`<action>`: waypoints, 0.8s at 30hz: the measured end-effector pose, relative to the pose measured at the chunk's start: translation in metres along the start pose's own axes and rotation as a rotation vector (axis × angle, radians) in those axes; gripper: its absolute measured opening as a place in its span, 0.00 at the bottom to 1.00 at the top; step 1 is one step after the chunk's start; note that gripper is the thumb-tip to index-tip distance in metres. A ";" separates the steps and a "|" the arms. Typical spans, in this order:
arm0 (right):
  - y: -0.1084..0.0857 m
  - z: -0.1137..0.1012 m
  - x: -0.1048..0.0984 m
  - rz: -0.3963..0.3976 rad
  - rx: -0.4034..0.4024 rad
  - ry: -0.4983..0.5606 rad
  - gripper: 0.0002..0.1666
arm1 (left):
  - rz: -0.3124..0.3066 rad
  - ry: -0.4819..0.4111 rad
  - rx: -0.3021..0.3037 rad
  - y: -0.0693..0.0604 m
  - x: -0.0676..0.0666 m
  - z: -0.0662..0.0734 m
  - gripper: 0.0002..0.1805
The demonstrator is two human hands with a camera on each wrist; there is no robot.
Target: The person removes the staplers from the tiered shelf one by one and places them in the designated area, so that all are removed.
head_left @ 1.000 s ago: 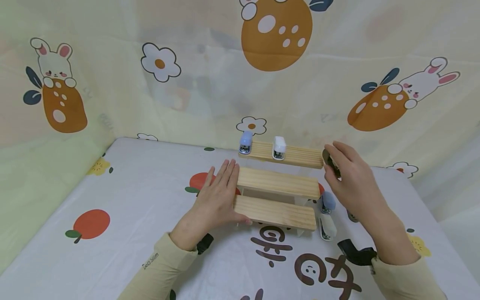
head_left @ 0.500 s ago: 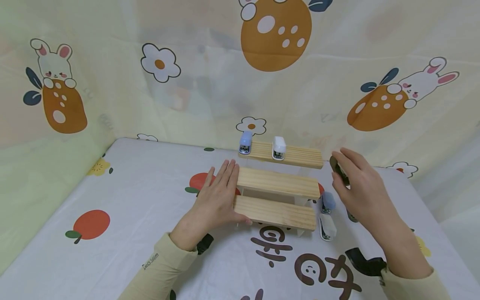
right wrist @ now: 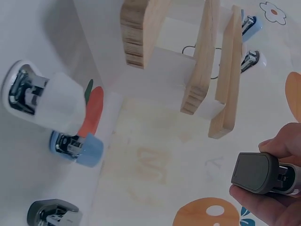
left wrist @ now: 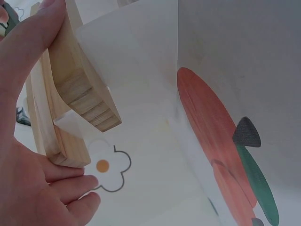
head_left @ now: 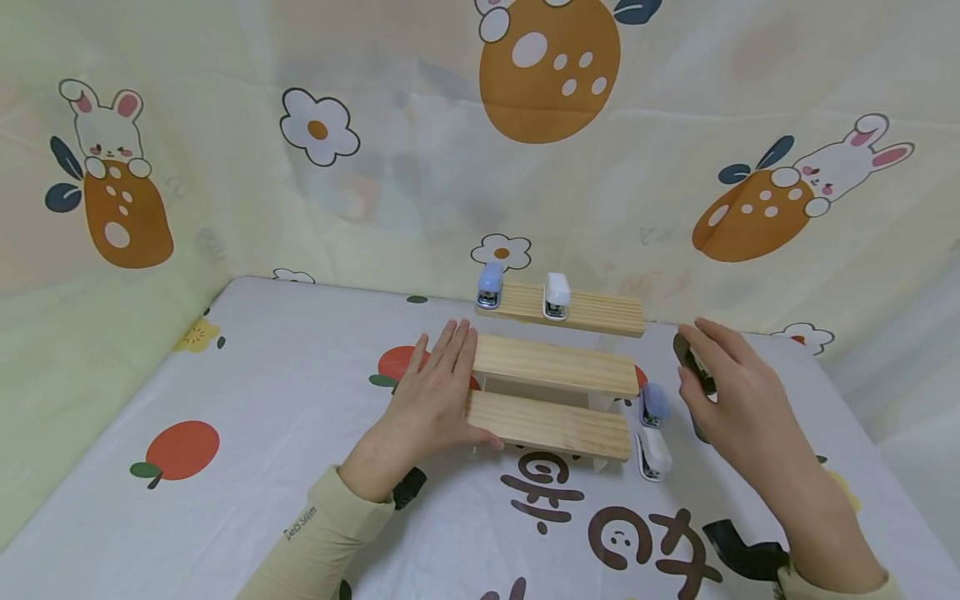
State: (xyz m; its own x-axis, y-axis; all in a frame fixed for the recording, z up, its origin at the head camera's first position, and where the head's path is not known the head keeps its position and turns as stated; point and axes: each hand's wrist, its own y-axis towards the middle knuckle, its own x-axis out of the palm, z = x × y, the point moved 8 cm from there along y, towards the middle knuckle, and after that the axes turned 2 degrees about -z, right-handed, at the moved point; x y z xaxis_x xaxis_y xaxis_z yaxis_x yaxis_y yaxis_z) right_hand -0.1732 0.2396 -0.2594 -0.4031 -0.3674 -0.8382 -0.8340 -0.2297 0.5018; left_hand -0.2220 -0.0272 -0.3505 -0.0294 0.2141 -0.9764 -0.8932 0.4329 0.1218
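1. The left hand (head_left: pixel 427 404) lies against the left end of the three-tier wooden stand, fingers straight and thumb spread along the lower board (head_left: pixel 551 425), beside the middle board (head_left: pixel 555 365); it grips nothing firmly and seems to brace the stand against sliding.
2. On the top board (head_left: pixel 607 314), a blue mini stapler (head_left: pixel 490 285) stands at the left end and a white mini stapler (head_left: pixel 557 296) right of it, spaced apart as if in a row.
3. Just right of the stand, another blue stapler (head_left: pixel 654 406) and another white stapler (head_left: pixel 655 454) rest on the tablecloth (head_left: pixel 277 467), probably kept within reach.
4. The right hand (head_left: pixel 742 396), well apart from the left, pinches a dark grey-green stapler (right wrist: pixel 255 173) between thumb and fingers, its rounded end left free, likely for easy placing.
5. Another dark stapler (right wrist: pixel 49 214) sits on the cloth below it.
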 end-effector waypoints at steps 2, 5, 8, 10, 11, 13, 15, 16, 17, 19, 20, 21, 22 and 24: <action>-0.003 0.002 0.000 0.004 0.005 -0.001 0.29 | -0.001 -0.002 0.000 0.000 0.000 0.000 0.79; -0.008 0.005 -0.001 0.016 0.010 0.004 0.30 | -0.002 -0.005 -0.001 0.000 0.000 0.000 0.79; -0.013 0.007 -0.001 0.024 0.016 0.003 0.30 | -0.002 -0.008 -0.003 0.000 0.001 0.000 0.79; -0.016 0.009 0.000 0.016 0.027 0.001 0.29 | -0.001 -0.009 -0.003 0.000 0.001 0.000 0.79; -0.018 0.010 0.001 0.009 0.036 -0.001 0.29 | -0.001 -0.010 -0.004 0.000 0.001 0.000 0.79; -0.021 0.012 0.002 -0.001 0.050 -0.004 0.29 | -0.002 -0.009 -0.005 0.000 0.001 0.000 0.79; -0.024 0.014 0.003 -0.011 0.065 -0.003 0.29 | -0.003 -0.008 -0.005 0.000 0.001 0.000 0.79; -0.026 0.015 0.004 -0.011 0.068 -0.003 0.29 | -0.003 -0.008 -0.005 0.000 0.001 0.000 0.79; -0.027 0.016 0.004 -0.009 0.070 0.000 0.29 | -0.004 -0.007 -0.006 0.000 0.001 0.000 0.80; -0.029 0.017 0.004 0.000 0.067 0.001 0.29 | -0.003 -0.005 -0.005 0.000 0.001 0.000 0.79; -0.031 0.017 0.005 0.001 0.066 -0.001 0.29 | -0.001 -0.004 -0.004 0.000 0.001 0.000 0.79; -0.032 0.018 0.005 0.002 0.064 -0.001 0.29 | 0.001 -0.003 -0.003 0.000 0.001 0.000 0.79; -0.033 0.018 0.005 0.003 0.063 -0.002 0.29 | 0.001 -0.001 -0.003 0.000 0.001 0.000 0.79; -0.036 0.020 0.007 -0.005 0.069 -0.007 0.29 | 0.002 0.001 -0.003 0.000 0.001 0.000 0.79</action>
State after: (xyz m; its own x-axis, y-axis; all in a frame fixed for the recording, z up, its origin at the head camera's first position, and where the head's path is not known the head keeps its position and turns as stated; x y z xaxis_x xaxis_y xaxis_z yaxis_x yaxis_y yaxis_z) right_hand -0.1534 0.2632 -0.2873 -0.4014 -0.3599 -0.8422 -0.8599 -0.1685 0.4819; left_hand -0.2222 -0.0271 -0.3514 -0.0319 0.2145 -0.9762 -0.8944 0.4299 0.1237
